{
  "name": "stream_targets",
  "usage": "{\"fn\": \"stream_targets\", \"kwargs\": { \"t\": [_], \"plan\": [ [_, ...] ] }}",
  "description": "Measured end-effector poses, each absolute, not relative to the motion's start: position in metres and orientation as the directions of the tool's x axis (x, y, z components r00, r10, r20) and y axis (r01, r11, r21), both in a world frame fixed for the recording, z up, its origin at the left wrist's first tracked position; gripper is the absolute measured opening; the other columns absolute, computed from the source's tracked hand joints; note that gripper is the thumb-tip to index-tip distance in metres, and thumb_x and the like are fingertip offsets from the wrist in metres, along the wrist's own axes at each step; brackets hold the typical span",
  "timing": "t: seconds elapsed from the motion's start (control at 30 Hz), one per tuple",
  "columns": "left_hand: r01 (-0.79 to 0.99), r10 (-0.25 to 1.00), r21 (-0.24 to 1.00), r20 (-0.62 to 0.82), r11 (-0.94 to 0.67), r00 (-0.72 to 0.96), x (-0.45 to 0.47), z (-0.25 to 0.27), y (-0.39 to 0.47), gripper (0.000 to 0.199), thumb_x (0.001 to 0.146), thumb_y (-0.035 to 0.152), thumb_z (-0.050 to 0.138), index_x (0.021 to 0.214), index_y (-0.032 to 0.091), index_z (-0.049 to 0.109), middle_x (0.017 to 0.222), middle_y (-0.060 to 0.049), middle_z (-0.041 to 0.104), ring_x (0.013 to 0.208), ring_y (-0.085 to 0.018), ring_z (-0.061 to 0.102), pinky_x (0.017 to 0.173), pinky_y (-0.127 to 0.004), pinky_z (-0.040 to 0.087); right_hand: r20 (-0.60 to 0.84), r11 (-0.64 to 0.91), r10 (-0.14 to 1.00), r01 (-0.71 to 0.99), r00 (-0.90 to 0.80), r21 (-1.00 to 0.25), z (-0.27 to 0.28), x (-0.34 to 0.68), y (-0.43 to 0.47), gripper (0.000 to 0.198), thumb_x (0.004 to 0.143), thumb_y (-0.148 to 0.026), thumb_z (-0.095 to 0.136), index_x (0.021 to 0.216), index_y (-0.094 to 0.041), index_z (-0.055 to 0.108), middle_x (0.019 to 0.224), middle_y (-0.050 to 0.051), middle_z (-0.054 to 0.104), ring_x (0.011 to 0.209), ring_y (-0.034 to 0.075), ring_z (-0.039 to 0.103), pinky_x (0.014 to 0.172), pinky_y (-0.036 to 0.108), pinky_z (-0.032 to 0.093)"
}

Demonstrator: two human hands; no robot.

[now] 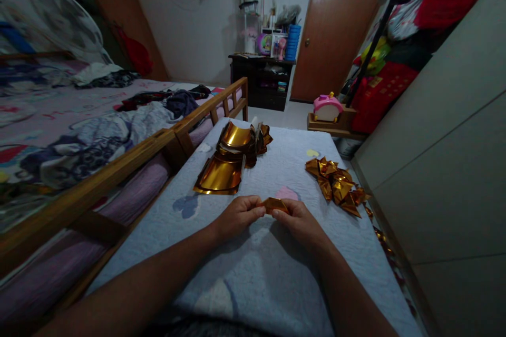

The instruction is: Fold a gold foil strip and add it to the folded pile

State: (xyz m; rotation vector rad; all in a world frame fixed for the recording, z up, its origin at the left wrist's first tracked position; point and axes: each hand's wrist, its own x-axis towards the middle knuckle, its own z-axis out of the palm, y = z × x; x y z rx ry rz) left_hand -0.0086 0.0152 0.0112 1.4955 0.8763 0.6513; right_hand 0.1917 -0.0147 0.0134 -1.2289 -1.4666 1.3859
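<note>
A small folded piece of shiny gold foil paper [275, 204] is held above the near middle of a pale blue patterned cloth surface [276, 168]. The left hand [242, 214] pinches its left end between thumb and fingers; the right hand [299, 219] pinches its right end the same way. Farther off and to the left lie curved stacks of smooth gold foil sheets [223, 171]. To the right sits a loose heap of pointed, folded gold foil shapes [340, 185]. A brown wooden bed rail [174, 139] runs along the left side; at the far right stands a pink and white toy-like case [328, 108].
</note>
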Motion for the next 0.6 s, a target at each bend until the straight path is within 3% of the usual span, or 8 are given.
{"fn": "stream_targets", "kwargs": {
  "t": [0.17,0.6],
  "plan": [
    [0.115,0.857,0.989,-0.140,0.095,0.497,-0.011,0.011,0.018,0.039,0.079,0.053,0.064,0.070,0.017,0.050,0.058,0.007,0.039,0.052,-0.008,0.029,0.050,-0.022,0.022,-0.121,-0.086,0.976,0.188,-0.181,-0.978,0.020,0.202,-0.013,0.033,0.077,-0.049,0.067,0.066,-0.019,0.057,0.060,-0.005,0.044,0.055,0.011,0.036,0.051,0.024,0.026],
    [0.007,0.877,0.991,-0.124,0.137,0.464,-0.010,0.012,0.019,0.037,0.080,0.051,0.062,0.067,0.017,0.056,0.049,0.006,0.039,0.046,-0.008,0.028,0.048,-0.024,0.019,-0.175,-0.150,0.943,0.107,-0.282,-0.983,0.028,0.206,-0.015,0.040,0.078,-0.057,0.065,0.069,-0.019,0.056,0.057,-0.006,0.044,0.052,0.010,0.034,0.050,0.023,0.025]
  ]
}}
